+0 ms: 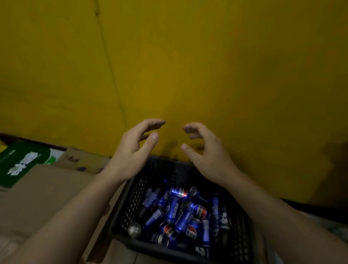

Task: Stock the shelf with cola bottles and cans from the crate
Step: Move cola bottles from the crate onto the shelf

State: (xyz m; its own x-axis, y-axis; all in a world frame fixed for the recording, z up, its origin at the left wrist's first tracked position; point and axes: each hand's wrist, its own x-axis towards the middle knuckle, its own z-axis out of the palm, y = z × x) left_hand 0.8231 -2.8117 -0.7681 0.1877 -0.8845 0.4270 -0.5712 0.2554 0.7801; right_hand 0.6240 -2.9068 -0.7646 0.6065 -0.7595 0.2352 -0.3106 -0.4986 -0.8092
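Both hands, left (132,150) and right (208,154), empty, fingers loosely curled apart, above crate (127,209) far rim. Cans (178,207) below, toward the wrists, lying jumbled, axes mixed. Neither hand clearly nearer.

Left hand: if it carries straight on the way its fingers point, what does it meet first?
Probably the yellow wall behind the crate. The left hand is open and empty, its fingers aimed up and forward above the crate's far rim. Depth is unclear.
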